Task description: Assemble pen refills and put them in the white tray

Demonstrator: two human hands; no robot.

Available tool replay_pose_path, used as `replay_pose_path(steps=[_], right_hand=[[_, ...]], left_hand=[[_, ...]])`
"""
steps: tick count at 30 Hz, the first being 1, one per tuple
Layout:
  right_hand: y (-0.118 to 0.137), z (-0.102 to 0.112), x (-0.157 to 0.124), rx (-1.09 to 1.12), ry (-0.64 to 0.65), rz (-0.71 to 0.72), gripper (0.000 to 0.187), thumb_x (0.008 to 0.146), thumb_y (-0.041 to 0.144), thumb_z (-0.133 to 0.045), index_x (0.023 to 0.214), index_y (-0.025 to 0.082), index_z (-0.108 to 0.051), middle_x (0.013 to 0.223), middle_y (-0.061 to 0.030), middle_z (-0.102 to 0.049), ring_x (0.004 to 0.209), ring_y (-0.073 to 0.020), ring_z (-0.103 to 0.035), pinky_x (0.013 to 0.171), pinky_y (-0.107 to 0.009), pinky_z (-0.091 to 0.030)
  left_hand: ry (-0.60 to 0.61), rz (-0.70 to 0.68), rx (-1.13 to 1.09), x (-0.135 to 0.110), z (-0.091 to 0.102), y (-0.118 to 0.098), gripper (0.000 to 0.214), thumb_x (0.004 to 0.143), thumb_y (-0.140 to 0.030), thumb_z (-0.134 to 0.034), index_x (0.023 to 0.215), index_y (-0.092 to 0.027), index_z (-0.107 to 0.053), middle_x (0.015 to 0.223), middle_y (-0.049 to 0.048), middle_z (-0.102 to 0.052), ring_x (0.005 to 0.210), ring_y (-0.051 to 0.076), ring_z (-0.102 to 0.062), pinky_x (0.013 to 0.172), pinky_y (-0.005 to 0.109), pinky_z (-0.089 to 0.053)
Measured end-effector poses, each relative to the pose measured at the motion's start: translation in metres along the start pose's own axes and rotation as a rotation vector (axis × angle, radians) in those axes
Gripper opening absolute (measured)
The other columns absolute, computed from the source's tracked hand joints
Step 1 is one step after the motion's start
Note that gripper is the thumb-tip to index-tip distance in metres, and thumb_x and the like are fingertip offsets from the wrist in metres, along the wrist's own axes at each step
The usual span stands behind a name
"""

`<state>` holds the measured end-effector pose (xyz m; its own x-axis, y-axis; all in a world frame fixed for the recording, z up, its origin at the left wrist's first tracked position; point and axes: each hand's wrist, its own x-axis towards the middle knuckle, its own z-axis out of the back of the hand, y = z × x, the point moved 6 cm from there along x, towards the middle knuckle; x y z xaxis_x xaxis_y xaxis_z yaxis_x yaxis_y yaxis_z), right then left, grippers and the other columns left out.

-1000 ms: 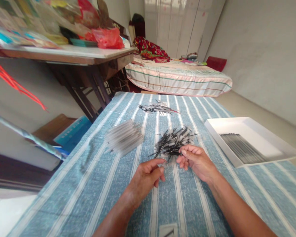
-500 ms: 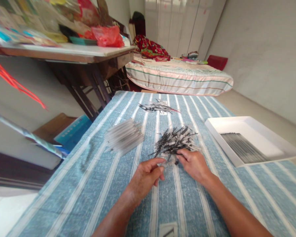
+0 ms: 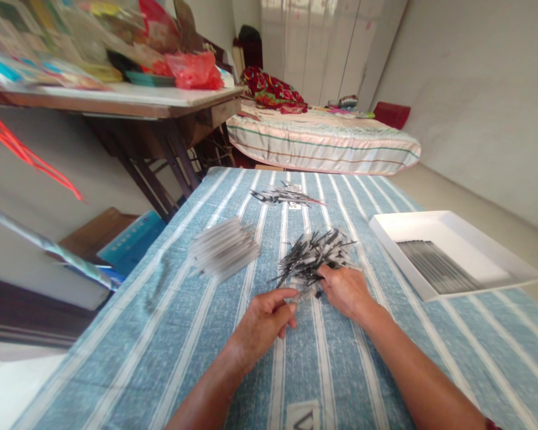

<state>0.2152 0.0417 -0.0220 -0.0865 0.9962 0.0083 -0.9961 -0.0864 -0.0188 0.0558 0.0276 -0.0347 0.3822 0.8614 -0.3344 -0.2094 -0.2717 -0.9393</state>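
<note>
A loose pile of small black and clear thin pieces (image 3: 311,254) lies on the blue striped cloth (image 3: 206,346); their exact kind is too blurred to tell. My right hand (image 3: 344,289) is at the pile's near right edge, thumb and fingertips closed among the pieces. Just left of it, my left hand (image 3: 269,316) is held in a pinch at the pile's near edge. Whatever sits between its fingertips is too small to make out. To the left lies a flat row of clear thin tubes (image 3: 226,248), side by side.
On the right stands a shallow white box (image 3: 488,242) with a row of dark slim sticks (image 3: 434,266) inside. Farther back lies a smaller heap of dark thin pieces (image 3: 287,194). A cluttered side table (image 3: 161,98) is at left, a bed (image 3: 323,137) behind.
My right hand has shifted slightly up and left, its fingertips a little further into the pile. The left hand stays pinched in nearly the same place.
</note>
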Motion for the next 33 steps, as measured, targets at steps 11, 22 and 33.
replay_pose_path(steps=[11,22,33], right_hand=[[0.011,0.013,-0.018,-0.030,-0.319,0.216,0.024,0.082,0.009,-0.042,0.074,0.019,-0.062,0.061,-0.0025,-0.061,0.059,-0.0150,-0.056,0.055,-0.027,-0.026],[0.012,0.015,-0.023,-0.051,-0.464,0.276,0.021,0.078,0.005,-0.048,0.067,0.018,-0.059,0.057,-0.0010,-0.057,0.055,-0.0142,-0.051,0.054,-0.028,-0.025],[0.031,0.023,-0.037,0.022,-0.685,0.430,0.016,0.085,0.011,-0.048,0.081,0.016,-0.063,0.055,0.0002,-0.051,0.054,-0.0141,-0.046,0.055,-0.028,-0.031]], left_hand=[[-0.016,0.010,-0.027,-0.002,0.001,-0.001,0.035,0.071,-0.027,-0.057,0.103,-0.014,-0.063,0.055,-0.0019,-0.058,0.043,0.008,-0.040,0.042,0.021,-0.029],[-0.006,0.021,-0.048,-0.003,0.001,-0.002,0.038,0.072,-0.027,-0.057,0.107,-0.013,-0.061,0.056,-0.0019,-0.058,0.042,0.007,-0.039,0.040,0.020,-0.027],[0.054,0.033,-0.029,-0.001,-0.005,0.004,0.037,0.076,-0.024,-0.055,0.110,-0.011,-0.059,0.054,-0.0017,-0.058,0.040,0.007,-0.038,0.040,0.020,-0.027]])
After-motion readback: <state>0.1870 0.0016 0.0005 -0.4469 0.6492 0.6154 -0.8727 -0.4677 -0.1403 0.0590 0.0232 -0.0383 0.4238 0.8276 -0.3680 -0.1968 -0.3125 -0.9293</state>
